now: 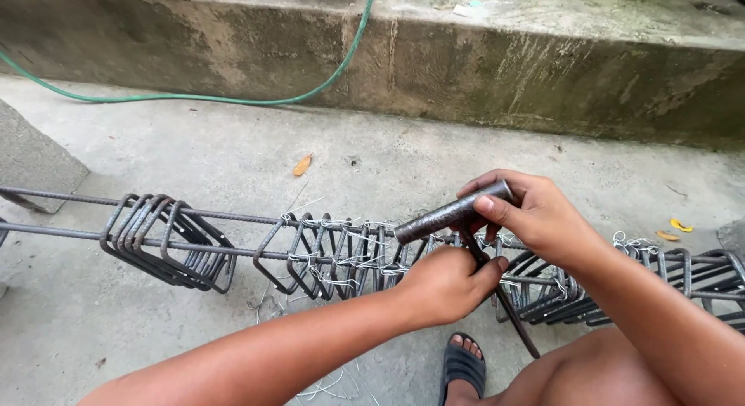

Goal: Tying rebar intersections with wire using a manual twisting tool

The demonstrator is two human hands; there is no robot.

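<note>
Nearest me, I see my foot in a dark sandal (462, 367) on the concrete floor (194, 150), loose wire scraps beside it. Above that, my left hand (446, 284) is closed in a fist around a stirrup and thin rod of the rebar cage (326, 255), which runs horizontally across the view. My right hand (535, 214) has its fingers wrapped tight on a short metal pipe tool (452, 213), tilted over the wire-tied stirrups, just above the left hand. Further left hangs a bunch of untied stirrups (167, 239). Beyond lie a dry leaf (302, 165), a green hose (233, 99) and a concrete step (543, 72).
</note>
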